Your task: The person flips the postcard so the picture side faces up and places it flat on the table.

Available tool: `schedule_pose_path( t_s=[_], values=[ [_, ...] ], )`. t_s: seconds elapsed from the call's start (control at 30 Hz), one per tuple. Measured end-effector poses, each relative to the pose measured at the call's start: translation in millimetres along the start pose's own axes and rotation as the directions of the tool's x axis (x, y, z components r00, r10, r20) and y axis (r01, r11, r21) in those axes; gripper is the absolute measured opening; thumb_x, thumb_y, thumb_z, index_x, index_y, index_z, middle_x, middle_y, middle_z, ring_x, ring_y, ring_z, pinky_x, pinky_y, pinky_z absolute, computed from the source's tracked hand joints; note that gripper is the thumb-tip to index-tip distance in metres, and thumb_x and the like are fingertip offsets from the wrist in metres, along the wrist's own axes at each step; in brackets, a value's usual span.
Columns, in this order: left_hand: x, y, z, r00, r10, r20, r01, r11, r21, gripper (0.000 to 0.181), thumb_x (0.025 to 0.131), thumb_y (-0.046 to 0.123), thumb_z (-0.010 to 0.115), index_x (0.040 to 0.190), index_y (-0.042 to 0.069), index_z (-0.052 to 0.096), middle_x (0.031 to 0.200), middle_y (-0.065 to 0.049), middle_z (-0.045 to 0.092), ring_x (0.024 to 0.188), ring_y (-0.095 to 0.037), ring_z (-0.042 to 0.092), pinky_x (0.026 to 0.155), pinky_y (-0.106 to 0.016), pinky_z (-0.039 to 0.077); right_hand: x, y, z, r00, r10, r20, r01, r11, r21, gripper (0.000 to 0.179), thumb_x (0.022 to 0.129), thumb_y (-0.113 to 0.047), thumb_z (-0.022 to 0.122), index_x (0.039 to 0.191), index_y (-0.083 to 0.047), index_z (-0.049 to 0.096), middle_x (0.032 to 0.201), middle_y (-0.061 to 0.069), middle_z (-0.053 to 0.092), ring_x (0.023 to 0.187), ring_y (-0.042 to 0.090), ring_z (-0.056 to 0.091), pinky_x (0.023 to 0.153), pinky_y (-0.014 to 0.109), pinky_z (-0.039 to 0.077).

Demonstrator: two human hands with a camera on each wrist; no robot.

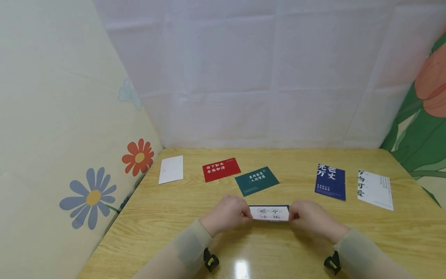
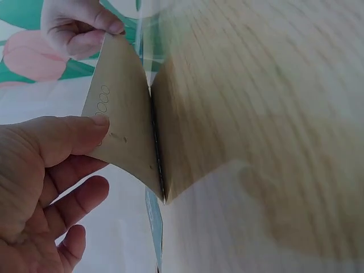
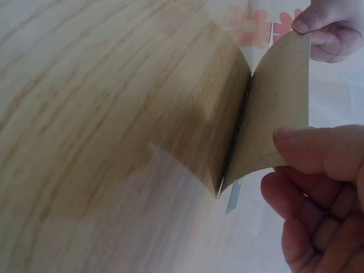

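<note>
A white card point(image 1: 271, 213) with dark printed characters is held up between both hands at the near middle of the table. A dark blue strip shows along its top edge; whether a second card lies behind cannot be told. My left hand point(image 1: 228, 214) pinches its left end, with the thumb point(image 2: 74, 136) on the face towards me. At the opposite end my right hand point(image 1: 313, 217) grips it the same way, thumb point(image 3: 318, 149) in front. In both wrist views the card point(image 3: 278, 108) curves and its lower edge meets the glossy tabletop.
Behind the hands lie a blank white card point(image 1: 171, 169), a red card point(image 1: 221, 170), a green card point(image 1: 257, 181), a blue card point(image 1: 330, 184) and a white printed card point(image 1: 376, 190). A white cloth point(image 1: 271, 77) hangs behind the wooden table point(image 1: 167, 232).
</note>
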State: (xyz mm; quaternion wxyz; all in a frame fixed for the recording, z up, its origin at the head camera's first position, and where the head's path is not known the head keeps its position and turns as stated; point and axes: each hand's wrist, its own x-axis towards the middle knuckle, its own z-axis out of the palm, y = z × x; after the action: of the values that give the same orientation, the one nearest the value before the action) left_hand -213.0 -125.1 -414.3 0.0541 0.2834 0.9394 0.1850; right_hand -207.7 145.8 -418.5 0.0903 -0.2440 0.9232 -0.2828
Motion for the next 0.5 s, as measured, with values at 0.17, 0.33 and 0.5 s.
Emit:
schedule_pose_path(
  t_s=[0.17,0.33,0.5],
  values=[
    [-0.7,0.3,4.9,1.000,0.008,0.025,-0.008,1.000,0.010,0.005,0.084,0.027,0.076,0.082,0.022,0.077,0.079,0.020,0.062,0.073,0.000,0.053,0.089,-0.033,0.043,1.0,1,3,1.000,0.017,0.024,-0.017,1.000,-0.020,0.017,0.080,-0.005,0.072,0.075,-0.020,0.066,0.077,-0.012,0.060,0.070,0.010,0.052,0.068,0.031,0.047],
    [-1.4,0.0,9.5,0.998,0.018,0.064,-0.018,1.000,0.002,0.003,0.084,0.024,0.076,0.082,0.023,0.077,0.078,0.018,0.061,0.072,-0.001,0.053,0.075,-0.021,0.046,1.7,1,7,0.999,0.030,0.040,-0.028,0.999,-0.040,0.020,0.080,-0.003,0.072,0.072,-0.021,0.066,0.077,-0.011,0.059,0.070,0.010,0.051,0.067,0.031,0.046],
    [-1.7,-1.7,13.1,0.995,0.029,0.100,-0.028,1.000,-0.011,0.005,0.085,0.022,0.075,0.083,0.026,0.075,0.079,0.018,0.059,0.073,-0.002,0.053,0.075,-0.020,0.047,1.3,0,10,0.996,0.067,0.058,-0.064,0.997,-0.051,0.022,0.079,-0.001,0.072,0.070,-0.021,0.066,0.075,-0.010,0.058,0.069,0.011,0.051,0.067,0.031,0.046]
  ],
)
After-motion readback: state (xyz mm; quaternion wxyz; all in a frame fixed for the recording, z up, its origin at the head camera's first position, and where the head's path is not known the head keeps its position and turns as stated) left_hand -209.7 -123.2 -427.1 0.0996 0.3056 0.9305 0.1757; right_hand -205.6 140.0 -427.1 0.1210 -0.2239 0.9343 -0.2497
